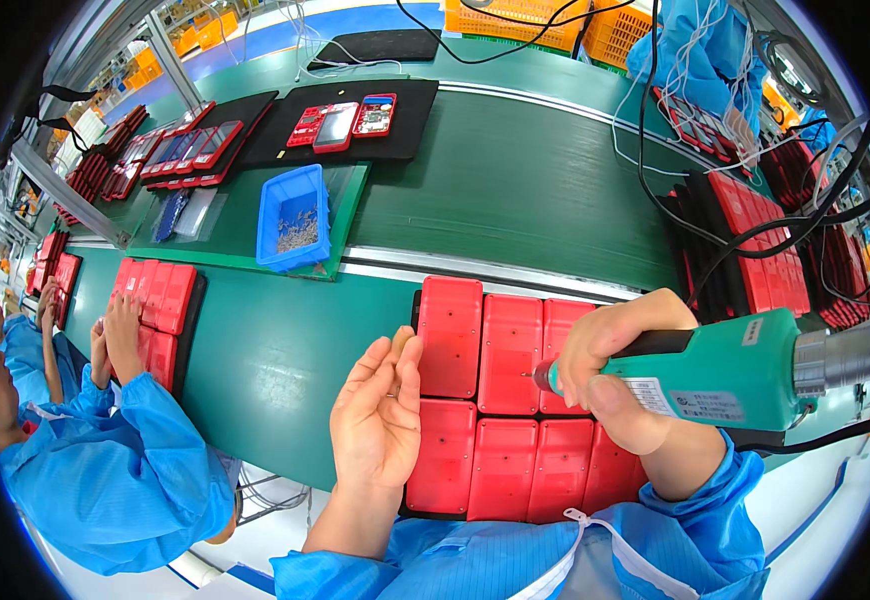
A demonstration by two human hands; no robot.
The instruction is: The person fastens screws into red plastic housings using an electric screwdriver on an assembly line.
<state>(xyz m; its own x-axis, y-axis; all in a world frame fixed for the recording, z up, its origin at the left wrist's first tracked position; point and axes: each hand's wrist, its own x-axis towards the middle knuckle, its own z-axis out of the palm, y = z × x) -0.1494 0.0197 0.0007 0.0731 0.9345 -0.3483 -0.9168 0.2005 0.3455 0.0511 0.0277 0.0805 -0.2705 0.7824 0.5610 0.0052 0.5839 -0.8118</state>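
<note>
My right hand (620, 375) is wrapped round a green electric screwdriver (730, 375) lying nearly level, its tip pointing left over a red plastic housing (510, 350). Whether the tip touches the housing, I cannot tell. Several such red housings lie in two rows on a dark tray before me. Just left of them is my left hand (380, 415), palm up, with thumb and fingertips drawn together; anything small between them is too hard to make out. A blue bin (295, 218) of small metal screws (298, 232) stands farther off to the left.
Black mats (410, 120) with open red devices (375, 115) lie at the far left. Stacks of red housings (755, 240) and hanging black cables (645, 120) are on the right. A co-worker in blue (115, 470) handles red housings (160, 295) at left; another blue sleeve (700, 50) shows far right.
</note>
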